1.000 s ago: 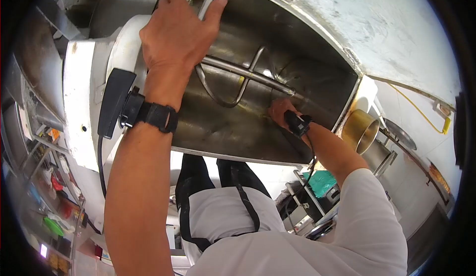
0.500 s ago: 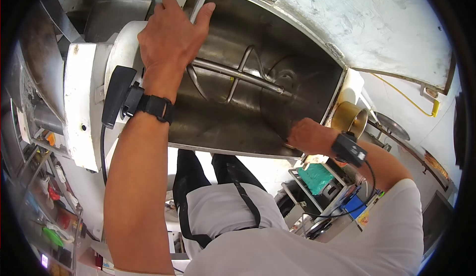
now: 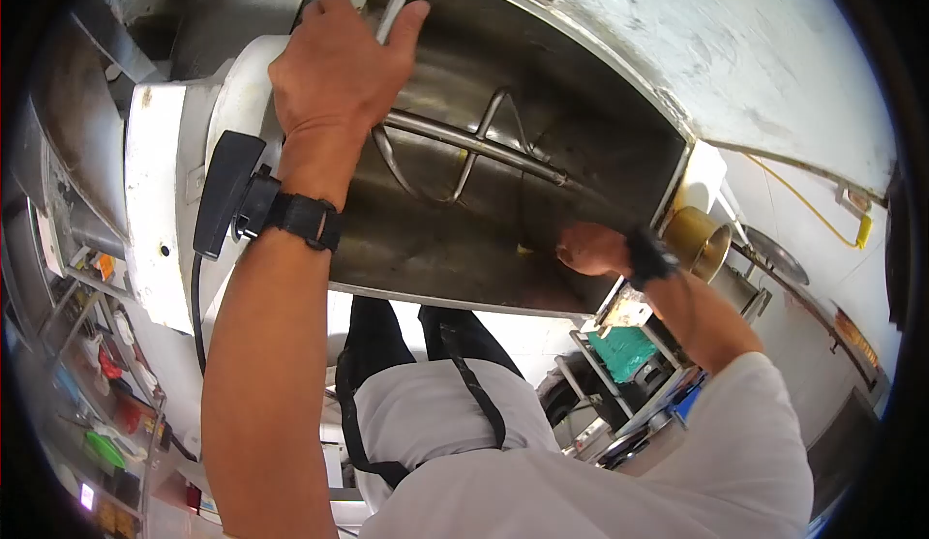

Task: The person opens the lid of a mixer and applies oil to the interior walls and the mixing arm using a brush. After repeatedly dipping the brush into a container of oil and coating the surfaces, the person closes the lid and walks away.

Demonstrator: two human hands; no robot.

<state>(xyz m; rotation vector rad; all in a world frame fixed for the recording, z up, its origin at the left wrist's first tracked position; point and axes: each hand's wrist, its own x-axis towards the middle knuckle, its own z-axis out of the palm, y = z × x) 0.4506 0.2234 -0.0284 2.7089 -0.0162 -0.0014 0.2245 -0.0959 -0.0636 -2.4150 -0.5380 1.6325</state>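
Observation:
A large steel mixer tub (image 3: 416,263) stands open in front of me. Across its inside runs a mixing shaft (image 3: 464,142) with bent rod loops. My left hand (image 3: 344,65) lies over the tub's left rim beside the white housing, its thumb spread away from the fingers. Inside the right part of the tub, below the shaft's end, is my right hand (image 3: 592,249). Its fingers are curled closed; motion blur and the angle hide what they hold, if anything. A small yellow spot (image 3: 524,249) shows on the steel just left of that hand.
The raised lid (image 3: 774,55) stands along the tub's far side. A brass-coloured pot (image 3: 699,239) sits outside the right end. A rack with a green cover (image 3: 621,353) is at lower right, and cluttered shelves (image 3: 106,384) line the left.
My right hand has moved farther into the tub, slightly up and away from the near right corner. My left hand stays on the left rim. The view has shifted slightly.

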